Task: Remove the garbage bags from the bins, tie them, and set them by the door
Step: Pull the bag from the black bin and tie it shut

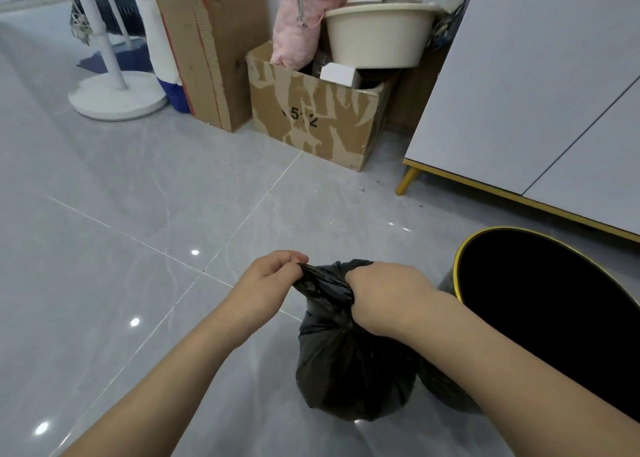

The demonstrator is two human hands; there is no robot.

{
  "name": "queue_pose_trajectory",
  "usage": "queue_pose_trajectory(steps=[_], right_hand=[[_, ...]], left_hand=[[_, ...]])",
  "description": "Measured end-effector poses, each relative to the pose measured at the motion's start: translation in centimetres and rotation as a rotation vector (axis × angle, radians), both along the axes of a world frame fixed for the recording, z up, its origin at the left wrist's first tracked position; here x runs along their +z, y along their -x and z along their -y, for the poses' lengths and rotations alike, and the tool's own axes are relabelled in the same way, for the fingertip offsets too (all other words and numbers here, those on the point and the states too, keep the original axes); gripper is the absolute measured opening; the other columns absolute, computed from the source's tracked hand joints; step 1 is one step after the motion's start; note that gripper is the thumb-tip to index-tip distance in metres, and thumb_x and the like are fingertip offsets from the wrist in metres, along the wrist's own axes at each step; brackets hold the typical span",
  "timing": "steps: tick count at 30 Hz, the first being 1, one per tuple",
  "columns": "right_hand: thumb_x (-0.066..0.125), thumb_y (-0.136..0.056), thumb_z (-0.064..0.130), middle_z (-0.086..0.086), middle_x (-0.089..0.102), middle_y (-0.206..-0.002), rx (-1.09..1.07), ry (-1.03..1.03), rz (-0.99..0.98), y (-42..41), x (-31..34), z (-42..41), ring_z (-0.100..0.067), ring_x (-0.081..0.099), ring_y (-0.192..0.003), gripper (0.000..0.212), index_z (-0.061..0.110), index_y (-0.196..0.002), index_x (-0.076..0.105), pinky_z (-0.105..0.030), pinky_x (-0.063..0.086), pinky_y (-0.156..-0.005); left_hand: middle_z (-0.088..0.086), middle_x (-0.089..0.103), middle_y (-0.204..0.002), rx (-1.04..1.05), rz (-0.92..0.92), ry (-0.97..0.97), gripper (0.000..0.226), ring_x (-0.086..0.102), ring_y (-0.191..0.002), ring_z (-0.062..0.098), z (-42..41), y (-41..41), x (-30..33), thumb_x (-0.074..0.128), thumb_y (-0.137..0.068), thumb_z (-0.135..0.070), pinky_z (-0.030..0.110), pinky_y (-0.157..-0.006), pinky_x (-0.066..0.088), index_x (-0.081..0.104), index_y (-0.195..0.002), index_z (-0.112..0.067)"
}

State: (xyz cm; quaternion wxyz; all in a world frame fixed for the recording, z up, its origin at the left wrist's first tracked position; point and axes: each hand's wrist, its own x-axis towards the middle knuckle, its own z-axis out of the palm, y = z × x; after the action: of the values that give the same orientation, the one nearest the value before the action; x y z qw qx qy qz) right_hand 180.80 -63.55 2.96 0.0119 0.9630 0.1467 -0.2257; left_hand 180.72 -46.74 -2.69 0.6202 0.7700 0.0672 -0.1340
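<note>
While the left hand [266,276] pinched a twisted tail of the black garbage bag [349,363], the right hand [384,297] clenched its gathered neck. Out of the bin [540,304], the bag stood on the floor beside it; knotting seemed unfinished, carrying to the door remained.
</note>
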Motion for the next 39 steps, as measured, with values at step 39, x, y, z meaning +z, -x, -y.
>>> queue_pose_trajectory(steps=[39], right_hand=[[0.048, -0.086, 0.035, 0.004, 0.039, -0.1, 0.0, -0.245, 0.045, 2.8, -2.4, 2.2, -0.026, 0.055, -0.083, 0.019, 0.021, -0.075, 0.044, -0.036, 0.046, -0.074]], left_hand=[[0.007, 0.06, -0.063, 0.041, 0.084, -0.033, 0.024, 0.057, -0.062, 0.014, 2.9, 2.5, -2.1, 0.037, -0.101, -0.014, 0.038, -0.068, 0.045, 0.051, -0.086, -0.001]])
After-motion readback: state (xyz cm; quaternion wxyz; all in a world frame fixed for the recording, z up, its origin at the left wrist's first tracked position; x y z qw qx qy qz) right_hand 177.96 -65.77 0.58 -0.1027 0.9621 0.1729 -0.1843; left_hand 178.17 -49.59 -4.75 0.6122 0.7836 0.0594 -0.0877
